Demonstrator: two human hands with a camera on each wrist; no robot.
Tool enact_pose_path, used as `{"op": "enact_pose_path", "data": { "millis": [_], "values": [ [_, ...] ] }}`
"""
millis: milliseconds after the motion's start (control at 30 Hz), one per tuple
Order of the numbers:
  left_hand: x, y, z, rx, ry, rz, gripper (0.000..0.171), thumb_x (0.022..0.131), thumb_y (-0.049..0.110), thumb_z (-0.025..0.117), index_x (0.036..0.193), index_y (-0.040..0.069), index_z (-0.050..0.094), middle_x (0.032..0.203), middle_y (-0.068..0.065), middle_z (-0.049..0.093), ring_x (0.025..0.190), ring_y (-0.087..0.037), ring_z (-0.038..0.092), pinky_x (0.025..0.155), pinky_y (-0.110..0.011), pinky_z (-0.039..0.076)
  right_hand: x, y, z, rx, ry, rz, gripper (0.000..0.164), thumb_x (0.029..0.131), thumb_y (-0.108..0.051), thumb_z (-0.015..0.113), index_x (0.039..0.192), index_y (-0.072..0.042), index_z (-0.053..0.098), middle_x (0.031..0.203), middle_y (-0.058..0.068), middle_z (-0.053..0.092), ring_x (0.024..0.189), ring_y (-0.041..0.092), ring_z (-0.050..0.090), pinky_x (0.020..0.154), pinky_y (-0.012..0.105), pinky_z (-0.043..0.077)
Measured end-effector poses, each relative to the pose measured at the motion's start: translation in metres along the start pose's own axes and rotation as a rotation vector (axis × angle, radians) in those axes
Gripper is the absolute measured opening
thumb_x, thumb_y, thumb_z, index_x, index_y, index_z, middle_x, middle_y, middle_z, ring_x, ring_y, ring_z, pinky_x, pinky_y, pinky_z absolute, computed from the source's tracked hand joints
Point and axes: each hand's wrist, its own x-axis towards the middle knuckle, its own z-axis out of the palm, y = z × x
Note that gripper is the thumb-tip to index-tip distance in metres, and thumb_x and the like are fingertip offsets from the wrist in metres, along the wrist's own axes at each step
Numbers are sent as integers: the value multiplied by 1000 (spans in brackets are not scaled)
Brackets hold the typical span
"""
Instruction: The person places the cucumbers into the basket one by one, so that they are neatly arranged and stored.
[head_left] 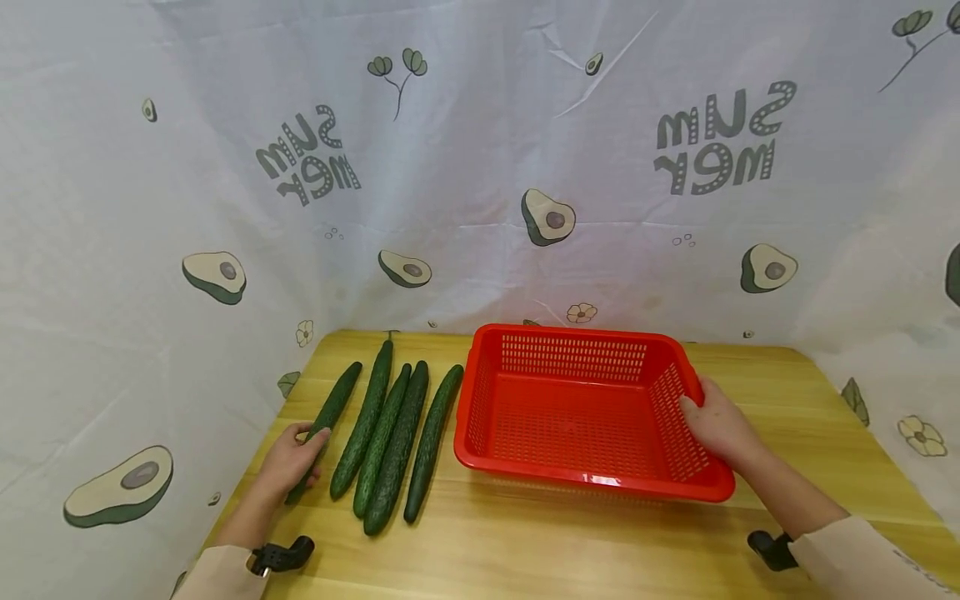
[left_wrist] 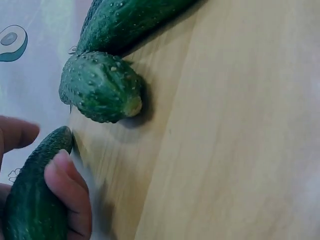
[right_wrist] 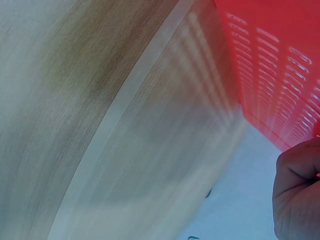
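At the left of the row, my left hand (head_left: 294, 457) holds a dark green cucumber (head_left: 340, 395). In the left wrist view, fingers (left_wrist: 70, 192) curl along one side of that cucumber (left_wrist: 32, 207). Several more cucumbers (head_left: 397, 454) lie side by side just right of this hand; their near ends show close up in the left wrist view. My right hand (head_left: 718, 423) grips the right rim of a red plastic basket (head_left: 570, 479), thumb inside the wall. The basket has slotted walls and nothing in it. In the right wrist view, only part of the hand (right_wrist: 300, 192) shows beside the slotted red wall.
A wood-grain table (head_left: 517, 554) carries everything. Behind and at both sides hangs a white cloth (head_left: 465, 150) printed with avocados, flowers and lettering. The basket's left rim stands close to the rightmost cucumber (head_left: 433, 446). Each wrist wears a small black camera (head_left: 288, 556).
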Motion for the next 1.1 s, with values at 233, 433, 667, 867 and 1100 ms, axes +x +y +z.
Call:
{"op": "enact_pose_path", "data": {
  "millis": [233, 433, 667, 867, 1100],
  "values": [
    [-2, 4, 1, -18, 41, 38, 68, 104, 25, 60, 156, -2, 26, 76, -9, 57, 51, -19, 55, 53, -36, 51, 0, -1, 0, -8, 4, -2, 68, 111, -25, 30, 158, 10, -5, 117, 33, 52, 76, 22, 68, 65, 40, 62],
    [-4, 12, 3, -26, 62, 99, 65, 102, 26, 64, 154, 1, 33, 95, -12, 57, 59, -21, 63, 57, -35, 54, 0, 0, 0, -24, 15, -6, 68, 111, -24, 31, 158, 11, -4, 115, 32, 53, 75, 22, 68, 64, 40, 62],
    [-12, 28, 9, -65, 46, 152, 64, 99, 30, 69, 151, 5, 41, 118, -20, 52, 71, -22, 73, 64, -39, 61, 1, 2, 0, -36, 19, -20, 68, 111, -23, 32, 157, 12, -2, 113, 32, 55, 74, 21, 68, 64, 40, 62],
    [-22, 45, 16, -49, 6, 217, 61, 99, 32, 70, 149, 8, 45, 125, -24, 53, 69, -21, 72, 61, -39, 59, 3, 3, 0, -29, 9, -20, 67, 111, -22, 31, 157, 12, -3, 114, 32, 54, 75, 21, 69, 64, 40, 62],
    [-35, 67, 26, -26, -86, 284, 60, 97, 32, 72, 148, 10, 50, 121, -26, 63, 74, -31, 73, 62, -42, 60, 3, 4, 0, -33, 9, -23, 68, 111, -23, 32, 158, 12, -2, 115, 33, 54, 75, 21, 69, 64, 40, 62]
  ]
}}
